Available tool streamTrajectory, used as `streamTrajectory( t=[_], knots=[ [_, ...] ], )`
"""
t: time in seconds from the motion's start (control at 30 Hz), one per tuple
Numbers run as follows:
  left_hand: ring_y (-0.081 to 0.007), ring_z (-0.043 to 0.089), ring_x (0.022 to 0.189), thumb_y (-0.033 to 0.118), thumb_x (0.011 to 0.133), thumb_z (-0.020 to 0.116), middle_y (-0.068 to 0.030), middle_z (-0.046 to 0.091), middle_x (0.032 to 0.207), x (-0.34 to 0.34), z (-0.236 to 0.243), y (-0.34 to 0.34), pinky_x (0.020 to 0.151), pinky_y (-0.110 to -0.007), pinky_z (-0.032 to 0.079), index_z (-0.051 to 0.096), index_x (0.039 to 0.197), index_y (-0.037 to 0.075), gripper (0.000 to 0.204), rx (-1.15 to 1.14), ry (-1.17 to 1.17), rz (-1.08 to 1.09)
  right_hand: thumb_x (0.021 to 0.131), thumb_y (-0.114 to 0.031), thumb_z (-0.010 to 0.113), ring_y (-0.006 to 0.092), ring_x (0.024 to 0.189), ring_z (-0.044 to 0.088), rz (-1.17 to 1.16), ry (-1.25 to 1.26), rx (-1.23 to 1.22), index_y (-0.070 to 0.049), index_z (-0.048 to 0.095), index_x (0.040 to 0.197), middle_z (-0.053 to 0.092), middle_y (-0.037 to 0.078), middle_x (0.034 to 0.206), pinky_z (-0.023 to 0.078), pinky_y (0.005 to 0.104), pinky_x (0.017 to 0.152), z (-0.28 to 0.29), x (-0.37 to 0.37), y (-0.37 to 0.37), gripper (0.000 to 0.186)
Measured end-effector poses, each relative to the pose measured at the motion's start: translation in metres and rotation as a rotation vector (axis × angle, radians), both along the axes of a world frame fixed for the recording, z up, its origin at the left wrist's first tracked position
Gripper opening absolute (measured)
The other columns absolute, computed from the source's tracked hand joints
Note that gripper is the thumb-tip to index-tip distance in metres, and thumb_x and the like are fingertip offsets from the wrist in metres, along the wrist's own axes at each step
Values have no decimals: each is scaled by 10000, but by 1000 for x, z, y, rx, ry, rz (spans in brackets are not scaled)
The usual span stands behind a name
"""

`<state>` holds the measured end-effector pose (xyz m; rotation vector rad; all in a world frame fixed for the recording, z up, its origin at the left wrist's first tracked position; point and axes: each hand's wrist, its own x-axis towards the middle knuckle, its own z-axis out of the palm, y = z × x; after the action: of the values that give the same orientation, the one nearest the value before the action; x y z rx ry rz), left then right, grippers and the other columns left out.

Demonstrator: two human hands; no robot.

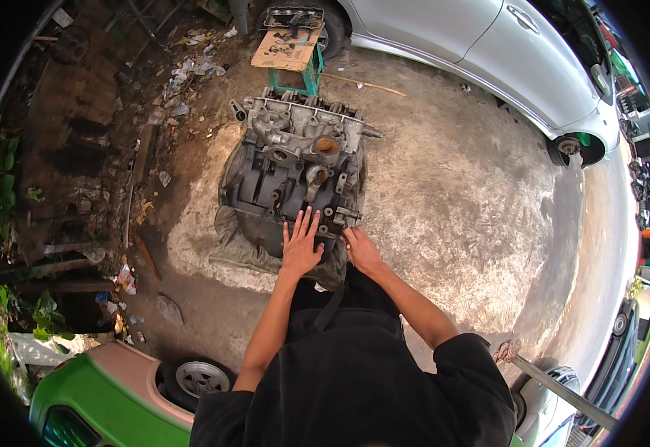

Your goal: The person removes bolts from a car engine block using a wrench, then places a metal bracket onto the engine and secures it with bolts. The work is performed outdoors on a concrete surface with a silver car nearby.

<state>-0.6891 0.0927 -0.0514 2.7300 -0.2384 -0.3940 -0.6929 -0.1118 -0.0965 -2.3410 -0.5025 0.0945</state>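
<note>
An engine block (265, 179) lies on a dark crumpled cloth (239, 242) on the ground in front of me. Its cylinder head (287, 123), with a round brownish opening, points away from me. My left hand (302, 242) rests flat on the near edge of the block, its fingers spread. At the block's near right corner my right hand (362, 249) is closed, thumb and fingers pinched together. Whatever those fingers hold, if anything, is too small and hidden to make out.
Beyond the engine a green stool (310, 78) carries a cardboard sheet (287, 48) with small dark parts. A silver car (444, 45) stands at the far right, one wheel hub bare. Litter and planks (146, 153) lie to the left. A green car (116, 395) is at the near left.
</note>
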Motion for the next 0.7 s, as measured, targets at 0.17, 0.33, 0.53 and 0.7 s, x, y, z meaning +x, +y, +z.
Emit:
streamTrajectory(
  t=[0.17,0.33,0.53,0.7],
  knots=[
    [-296,50,1539,271,926,619,-11,67,1676,-9,-15,-1,1206,-599,108,171,1595,323,806,58,-25,-72,895,-39,625,419,967,541,-67,46,71,-7,500,1062,554,219,987,468,502,831,-3,3,2,210],
    [-311,33,1539,253,933,613,-9,60,1677,-11,-18,1,1206,-602,105,179,1586,373,794,68,-19,-97,924,-56,609,427,948,556,23,-80,37,2,519,1075,544,221,999,482,501,791,-13,5,-3,185],
    [-318,33,1538,238,911,645,-5,63,1677,-6,-18,4,1200,-613,110,179,1581,401,833,71,34,-116,1018,-158,545,337,712,635,-397,264,347,-2,516,1082,650,169,836,521,423,679,-58,22,-3,171],
    [-315,20,1540,240,887,679,3,48,1678,-4,-21,5,1193,-625,115,169,1579,416,878,69,81,-116,1055,-196,495,202,631,621,-647,974,877,-3,521,1026,667,134,760,505,346,586,-74,56,-8,197]
  ],
)
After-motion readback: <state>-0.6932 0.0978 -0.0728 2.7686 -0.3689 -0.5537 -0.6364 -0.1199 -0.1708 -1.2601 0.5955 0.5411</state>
